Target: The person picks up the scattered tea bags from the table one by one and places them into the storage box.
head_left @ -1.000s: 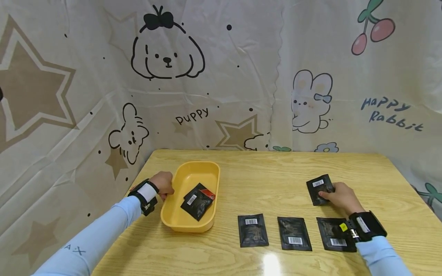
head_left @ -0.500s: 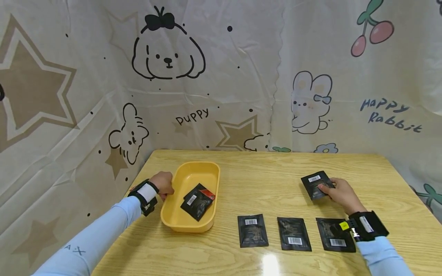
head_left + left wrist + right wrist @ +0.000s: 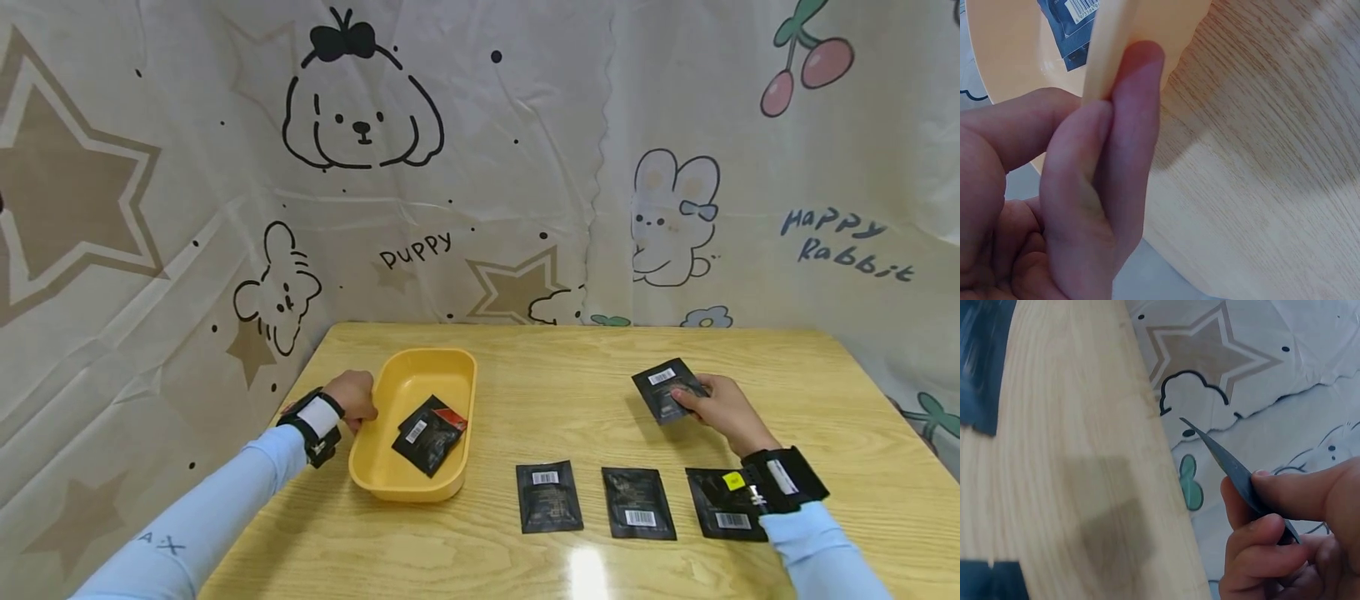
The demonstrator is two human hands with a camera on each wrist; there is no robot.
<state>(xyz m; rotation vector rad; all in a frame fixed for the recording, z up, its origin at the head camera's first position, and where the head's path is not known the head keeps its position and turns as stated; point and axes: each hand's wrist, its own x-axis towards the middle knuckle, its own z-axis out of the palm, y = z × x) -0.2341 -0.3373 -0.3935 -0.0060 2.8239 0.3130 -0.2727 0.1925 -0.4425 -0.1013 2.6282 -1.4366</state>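
Note:
My left hand (image 3: pixel 351 400) pinches the left rim of a yellow plastic bin (image 3: pixel 412 486); in the left wrist view the bin's wall (image 3: pixel 1110 44) runs between thumb and fingers. Inside the bin lie overlapping black sachets (image 3: pixel 429 443), one showing a red patch. Above the table on the right, my right hand (image 3: pixel 729 410) grips a black sachet (image 3: pixel 663 385) with a white barcode label, thumb on top. The right wrist view shows that sachet (image 3: pixel 1235 472) edge-on, between thumb and fingers, off the tabletop.
Three black sachets lie in a row near the front: a left one (image 3: pixel 549 497), a middle one (image 3: pixel 639 503) and a right one (image 3: pixel 722 503) partly under my right wrist strap. The wooden table (image 3: pixel 555 375) ends at a printed curtain (image 3: pixel 525 192).
My right hand has moved left and slightly farther back, carrying the sachet, which has tilted. The left hand has stayed on the bin's rim, and the sachets on the table have not moved.

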